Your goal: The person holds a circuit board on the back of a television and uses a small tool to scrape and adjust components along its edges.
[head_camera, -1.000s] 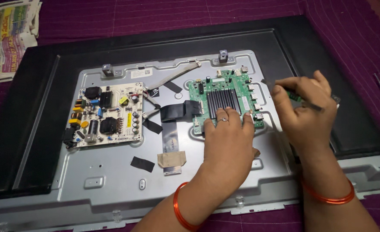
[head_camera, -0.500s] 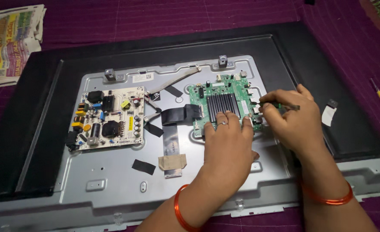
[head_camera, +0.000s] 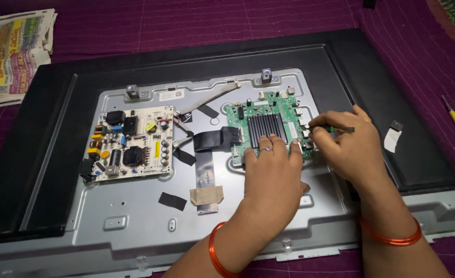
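Green main board [head_camera: 268, 126] sits right of centre on the metal back panel [head_camera: 135, 211], its long axis running 9-to-3 (white power board [head_camera: 129, 144] well apart at 9 o'clock). Left hand [head_camera: 273, 172] lies flat, fingers pressing the board's 6 o'clock edge, grasping nothing. Right hand [head_camera: 348, 146] pinches a slim screwdriver [head_camera: 335, 128] at the board's 3 o'clock edge, nearer the work point.

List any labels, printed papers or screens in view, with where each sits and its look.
White sticker: small rectangle, metal back plate's top, above the pale power board.
Folded newspaper: top left on the purple cloth, colourful print.
Television panel: lies face down, black frame; screen side hidden.
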